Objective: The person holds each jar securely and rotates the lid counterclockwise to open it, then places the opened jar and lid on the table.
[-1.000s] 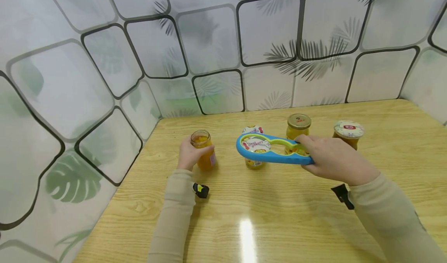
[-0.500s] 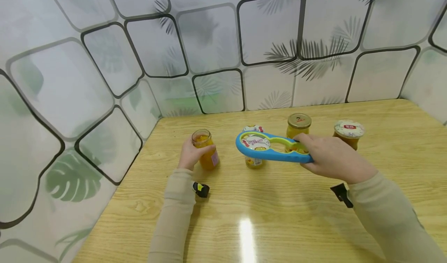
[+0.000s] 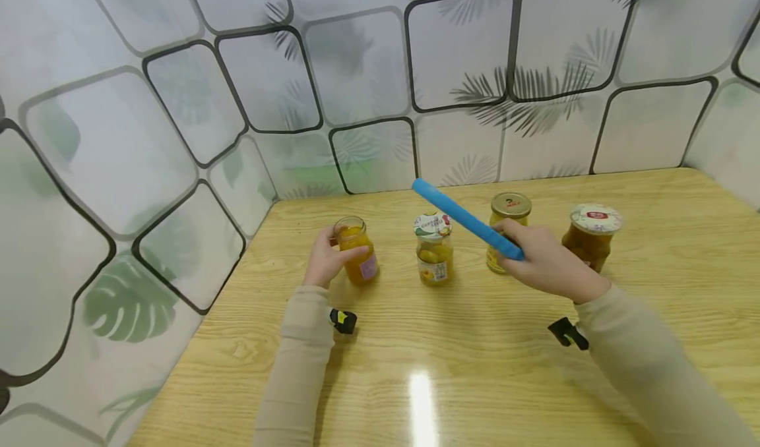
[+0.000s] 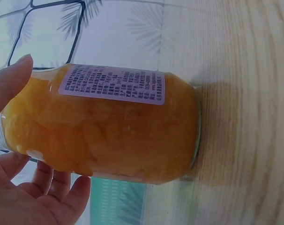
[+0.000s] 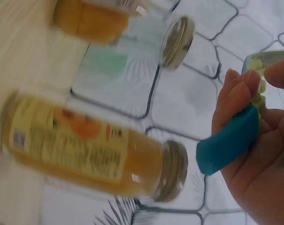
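My left hand [image 3: 326, 262] grips a lidless glass jar [image 3: 361, 262] of orange fruit, thumb on one side and fingers on the other. In the left wrist view the jar [image 4: 118, 131] carries a lilac label, its base on or just over the wood. My right hand [image 3: 549, 266] holds a blue jar opener [image 3: 463, 216] by one end, seen edge-on and slanting up to the left above the table. Its pale green ridged inner side shows in the right wrist view, where the blue part [image 5: 231, 140] lies across my palm.
On the wooden table [image 3: 380, 355] stand a jar with a patterned white lid [image 3: 435, 256], a gold-lidded jar [image 3: 510, 206] partly behind the opener, and a darker jar [image 3: 584, 246] beyond my right hand. A patterned wall [image 3: 368, 71] closes the back and left.
The opener has turned from showing its broad looped face to edge-on, its far end rising. My right hand has moved slightly left. The lidless jar has shifted a little right with my left hand.
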Demonstrator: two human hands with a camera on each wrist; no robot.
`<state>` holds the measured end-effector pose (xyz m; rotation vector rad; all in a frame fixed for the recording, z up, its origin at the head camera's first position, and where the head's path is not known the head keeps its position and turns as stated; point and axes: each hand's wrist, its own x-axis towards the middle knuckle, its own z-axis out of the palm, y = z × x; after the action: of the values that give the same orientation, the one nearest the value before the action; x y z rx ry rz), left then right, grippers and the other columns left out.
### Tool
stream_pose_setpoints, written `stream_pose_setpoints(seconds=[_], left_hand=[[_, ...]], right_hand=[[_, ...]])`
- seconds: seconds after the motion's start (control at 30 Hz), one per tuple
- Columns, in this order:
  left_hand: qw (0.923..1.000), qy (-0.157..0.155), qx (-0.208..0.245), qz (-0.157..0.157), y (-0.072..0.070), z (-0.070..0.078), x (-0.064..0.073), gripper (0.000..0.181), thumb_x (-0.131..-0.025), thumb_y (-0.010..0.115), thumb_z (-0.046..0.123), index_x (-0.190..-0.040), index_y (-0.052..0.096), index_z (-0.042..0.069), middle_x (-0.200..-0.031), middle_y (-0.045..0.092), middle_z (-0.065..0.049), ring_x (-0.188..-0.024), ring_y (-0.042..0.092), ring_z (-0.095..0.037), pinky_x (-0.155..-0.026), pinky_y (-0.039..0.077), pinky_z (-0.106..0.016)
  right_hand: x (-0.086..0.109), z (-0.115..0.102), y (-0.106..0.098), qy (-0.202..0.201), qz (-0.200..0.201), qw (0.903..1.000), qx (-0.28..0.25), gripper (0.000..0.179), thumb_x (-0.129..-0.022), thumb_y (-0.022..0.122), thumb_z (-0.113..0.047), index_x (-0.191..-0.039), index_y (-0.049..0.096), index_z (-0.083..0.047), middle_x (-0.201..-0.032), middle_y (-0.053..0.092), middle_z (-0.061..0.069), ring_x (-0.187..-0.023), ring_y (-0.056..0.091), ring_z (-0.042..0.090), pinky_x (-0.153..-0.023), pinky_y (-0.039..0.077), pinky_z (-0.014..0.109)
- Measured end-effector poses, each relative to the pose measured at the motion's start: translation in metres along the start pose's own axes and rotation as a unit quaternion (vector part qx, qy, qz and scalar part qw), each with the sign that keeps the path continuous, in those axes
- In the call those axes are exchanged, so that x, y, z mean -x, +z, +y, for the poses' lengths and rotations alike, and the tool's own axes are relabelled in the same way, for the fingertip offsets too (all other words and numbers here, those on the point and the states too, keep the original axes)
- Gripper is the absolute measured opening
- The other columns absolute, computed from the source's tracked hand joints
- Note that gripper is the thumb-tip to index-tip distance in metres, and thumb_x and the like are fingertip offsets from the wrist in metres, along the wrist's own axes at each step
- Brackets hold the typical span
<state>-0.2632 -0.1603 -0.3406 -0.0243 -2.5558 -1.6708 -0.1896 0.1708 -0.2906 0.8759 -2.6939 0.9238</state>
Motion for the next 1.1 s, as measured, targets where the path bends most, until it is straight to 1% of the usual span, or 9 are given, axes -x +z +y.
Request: stream_pose_setpoints(seconds=[0.13,0.2,0.3,0.37,0.47,0.6,0.8,1.0,1.1], left_hand=[[0.9999,0.006,-0.008,0.0,-0.001,0.002,-0.001,0.058,-0.07,0.076,0.02,-0.12,0.049,0.006,-0.118,0.047,-0.009,-0.111,0.039,-0.027,-0.09,0.036,-0.043],[0.9999,0.008,-0.013,0.002,-0.002,0.002,-0.002,0.06,-0.07,0.076,0.02,-0.121,0.049,0.006,-0.118,0.047,-0.009,-0.111,0.039,-0.026,-0.09,0.036,-0.043],[0.9996,0.013,-0.024,0.003,-0.003,0.002,-0.002,0.064,-0.07,0.076,0.02,-0.124,0.046,0.006,-0.119,0.046,-0.011,-0.111,0.04,-0.027,-0.09,0.036,-0.043],[0.9994,0.014,-0.031,0.004,-0.004,0.001,-0.002,0.067,-0.069,0.076,0.021,-0.126,0.044,0.006,-0.12,0.045,-0.011,-0.111,0.04,-0.027,-0.09,0.036,-0.043],[0.9994,0.016,-0.031,0.003,-0.005,-0.001,-0.001,0.068,-0.069,0.076,0.02,-0.126,0.042,0.007,-0.121,0.044,-0.012,-0.11,0.04,-0.028,-0.09,0.036,-0.043],[0.9996,0.018,-0.023,0.004,-0.006,0.0,0.0,0.065,-0.071,0.075,0.021,-0.125,0.043,0.008,-0.119,0.044,-0.011,-0.108,0.042,-0.027,-0.088,0.039,-0.042],[0.9994,0.015,-0.031,0.001,-0.007,0.004,0.0,0.058,-0.072,0.074,0.018,-0.121,0.046,0.005,-0.118,0.047,-0.012,-0.108,0.044,-0.028,-0.086,0.041,-0.04],[0.999,0.016,-0.041,-0.001,-0.008,0.005,0.001,0.058,-0.072,0.074,0.018,-0.12,0.047,0.002,-0.118,0.048,-0.014,-0.108,0.045,-0.029,-0.086,0.041,-0.042],[0.999,0.016,-0.041,-0.004,-0.008,0.005,0.001,0.058,-0.072,0.074,0.02,-0.12,0.047,0.003,-0.118,0.048,-0.013,-0.107,0.045,-0.029,-0.085,0.042,-0.042]], right_hand=[[-0.004,-0.006,0.009,0.034,-0.014,0.9921,-0.12,0.007,-0.086,0.05,-0.006,-0.091,0.051,-0.001,-0.058,0.049,0.001,-0.046,0.043,0.011,-0.042,0.038,0.026],[-0.006,-0.009,0.014,0.052,-0.047,0.9776,-0.199,0.013,-0.089,0.045,-0.008,-0.096,0.049,0.002,-0.065,0.054,0.006,-0.051,0.047,0.014,-0.045,0.041,0.029],[-0.01,-0.011,0.022,0.075,-0.105,0.9392,-0.318,0.025,-0.091,0.039,-0.009,-0.107,0.043,0.01,-0.077,0.057,0.014,-0.057,0.051,0.017,-0.05,0.045,0.032],[-0.012,-0.011,0.029,0.088,-0.145,0.9041,-0.392,0.028,-0.092,0.036,-0.009,-0.11,0.036,0.012,-0.084,0.055,0.018,-0.059,0.051,0.018,-0.052,0.046,0.033],[-0.015,-0.012,0.041,0.108,-0.18,0.8643,-0.457,0.025,-0.092,0.036,-0.011,-0.106,0.038,0.009,-0.086,0.054,0.019,-0.062,0.052,0.017,-0.055,0.047,0.032],[-0.017,-0.014,0.055,0.133,-0.209,0.8269,-0.505,0.016,-0.093,0.037,-0.014,-0.096,0.04,0.001,-0.085,0.054,0.017,-0.063,0.053,0.017,-0.058,0.048,0.032],[-0.016,-0.023,0.074,0.178,-0.255,0.7706,-0.556,0.027,-0.094,0.036,-0.018,-0.103,0.045,0.006,-0.081,0.057,0.011,-0.063,0.054,0.015,-0.06,0.048,0.029],[-0.013,-0.033,0.096,0.202,-0.3,0.6978,-0.618,0.03,-0.092,0.034,-0.017,-0.101,0.049,0.007,-0.076,0.058,0.006,-0.061,0.055,0.009,-0.057,0.048,0.022],[-0.01,-0.037,0.107,0.201,-0.326,0.6752,-0.631,0.029,-0.091,0.034,-0.016,-0.101,0.049,0.006,-0.075,0.058,0.004,-0.062,0.054,0.009,-0.058,0.047,0.021]])
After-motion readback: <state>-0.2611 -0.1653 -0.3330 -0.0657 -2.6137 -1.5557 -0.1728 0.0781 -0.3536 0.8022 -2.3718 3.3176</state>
